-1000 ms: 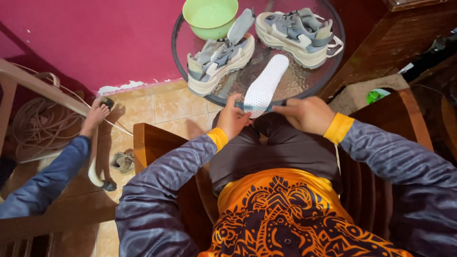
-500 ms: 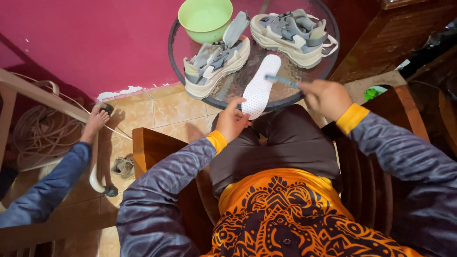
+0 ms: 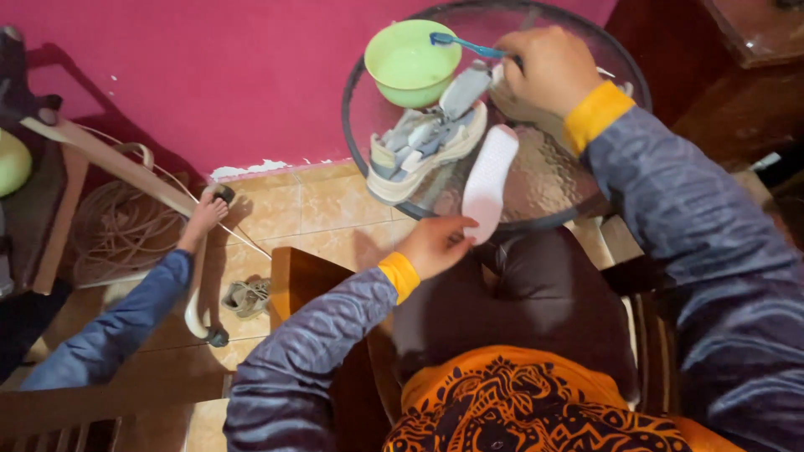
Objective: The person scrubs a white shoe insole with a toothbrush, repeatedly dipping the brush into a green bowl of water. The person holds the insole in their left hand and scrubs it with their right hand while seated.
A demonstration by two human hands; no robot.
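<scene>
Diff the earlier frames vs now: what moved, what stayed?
Right hand lifted off the white insole and carried the blue toothbrush up to the green bowl, bristles over its rim. Left hand still holds the insole's near end; sneaker unmoved.

Dim, warm indoor light falls from above, leaving soft shadows on the pink wall [image 3: 209,75] and tiled floor [image 3: 327,209], a dull sheen on the glass worktop [image 3: 553,180], slight motion blur, murky corners and wide-angle stretching at the edges.
</scene>
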